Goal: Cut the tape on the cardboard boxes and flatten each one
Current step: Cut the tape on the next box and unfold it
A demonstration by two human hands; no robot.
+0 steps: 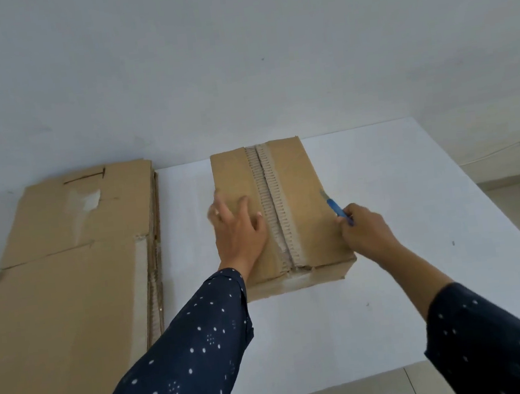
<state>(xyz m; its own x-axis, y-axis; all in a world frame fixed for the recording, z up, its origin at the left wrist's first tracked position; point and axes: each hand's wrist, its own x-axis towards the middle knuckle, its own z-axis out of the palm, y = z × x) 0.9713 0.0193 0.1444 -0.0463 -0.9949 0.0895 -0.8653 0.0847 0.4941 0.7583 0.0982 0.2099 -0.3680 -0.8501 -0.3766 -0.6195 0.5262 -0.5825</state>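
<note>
Your two dotted sleeves (185,351) reach in over the near edge of the white table (400,213). Your left hand (238,228) lies flat, fingers spread, on the one standing cardboard box (298,176) at mid-table; its contents are hidden. Your right hand (366,233) grips a blue cutter (334,206) at the box's right edge. Flattened cardboard (66,267) is stacked along the left edge, count unclear.
</note>
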